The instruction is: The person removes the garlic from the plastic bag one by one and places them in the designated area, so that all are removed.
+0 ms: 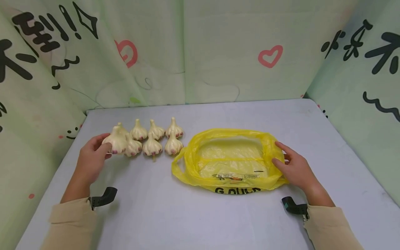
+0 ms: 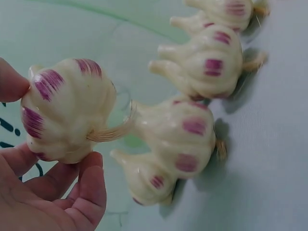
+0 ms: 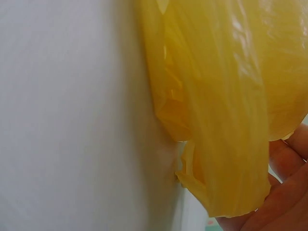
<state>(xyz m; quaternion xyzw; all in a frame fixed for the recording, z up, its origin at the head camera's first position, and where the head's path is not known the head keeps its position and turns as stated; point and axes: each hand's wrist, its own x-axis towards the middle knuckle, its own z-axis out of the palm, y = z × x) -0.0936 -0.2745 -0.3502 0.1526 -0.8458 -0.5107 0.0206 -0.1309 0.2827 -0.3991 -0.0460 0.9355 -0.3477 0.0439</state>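
My left hand point(image 1: 92, 158) holds a garlic bulb point(image 2: 72, 108) between thumb and fingers, its purple-streaked underside and dry root tuft showing in the left wrist view. The same bulb point(image 1: 115, 141) overlaps the left end of the garlic group in the head view. A yellow plastic bag point(image 1: 193, 173) lies with its mouth spread wide and black lettering along its front. At the bag's right edge, my right hand point(image 1: 297, 168) holds the rim with thumb and fingers. Yellow film point(image 3: 226, 120) partly hides that hand's fingers point(image 3: 288, 159) in the right wrist view.
Several more garlic bulbs point(image 1: 152, 146) stand in two rows left of the bag, necks up. A bag handle loop point(image 1: 176, 170) reaches toward them. The pale table point(image 1: 187, 222) is bordered at the back and sides by printed curtains point(image 1: 218, 52).
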